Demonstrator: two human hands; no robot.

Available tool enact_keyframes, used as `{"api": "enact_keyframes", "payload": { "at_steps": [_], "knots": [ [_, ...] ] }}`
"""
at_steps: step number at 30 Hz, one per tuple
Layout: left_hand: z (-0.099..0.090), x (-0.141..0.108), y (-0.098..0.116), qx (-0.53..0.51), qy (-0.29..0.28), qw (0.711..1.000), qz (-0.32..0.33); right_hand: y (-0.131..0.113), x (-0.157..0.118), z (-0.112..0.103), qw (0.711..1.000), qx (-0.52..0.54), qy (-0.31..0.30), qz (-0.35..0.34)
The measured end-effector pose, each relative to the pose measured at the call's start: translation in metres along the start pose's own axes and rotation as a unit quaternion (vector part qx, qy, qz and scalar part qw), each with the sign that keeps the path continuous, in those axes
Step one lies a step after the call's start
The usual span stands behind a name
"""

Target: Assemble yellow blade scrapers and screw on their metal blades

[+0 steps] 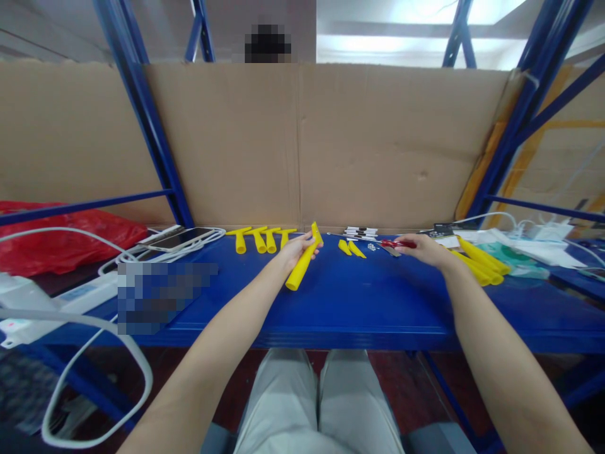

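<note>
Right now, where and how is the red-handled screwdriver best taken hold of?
Probably by the screwdriver's thick red handle, coming from the right, as the right hand does: the slim shaft points left, keeping its tip away from that hand.

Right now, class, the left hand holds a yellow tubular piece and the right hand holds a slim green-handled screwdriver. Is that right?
Not quite: the handle colour is wrong. The head view shows the right hand holding a slim red-handled screwdriver; the left hand does hold a yellow tubular piece.
</note>
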State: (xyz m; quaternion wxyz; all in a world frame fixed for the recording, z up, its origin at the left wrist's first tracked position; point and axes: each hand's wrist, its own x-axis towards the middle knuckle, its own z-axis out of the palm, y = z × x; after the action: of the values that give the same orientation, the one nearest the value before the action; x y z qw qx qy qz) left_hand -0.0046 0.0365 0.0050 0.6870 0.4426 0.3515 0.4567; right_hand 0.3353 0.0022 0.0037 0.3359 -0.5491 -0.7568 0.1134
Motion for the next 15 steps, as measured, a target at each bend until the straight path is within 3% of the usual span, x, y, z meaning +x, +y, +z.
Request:
{"api": "enact_keyframes", "payload": {
  "at_steps": [7,15],
  "knots": [
    [0.0077,-0.0066,-0.0020,0.026,0.020,0.999,-0.005,-0.0035,0.0033,0.0039,0.999,-0.007,0.032,-0.023],
    [0.0092,-0.0081,-0.0024,0.028,0.022,0.999,-0.016,-0.0057,0.0039,0.0059,0.999,-0.005,0.026,-0.018]
  ]
}}
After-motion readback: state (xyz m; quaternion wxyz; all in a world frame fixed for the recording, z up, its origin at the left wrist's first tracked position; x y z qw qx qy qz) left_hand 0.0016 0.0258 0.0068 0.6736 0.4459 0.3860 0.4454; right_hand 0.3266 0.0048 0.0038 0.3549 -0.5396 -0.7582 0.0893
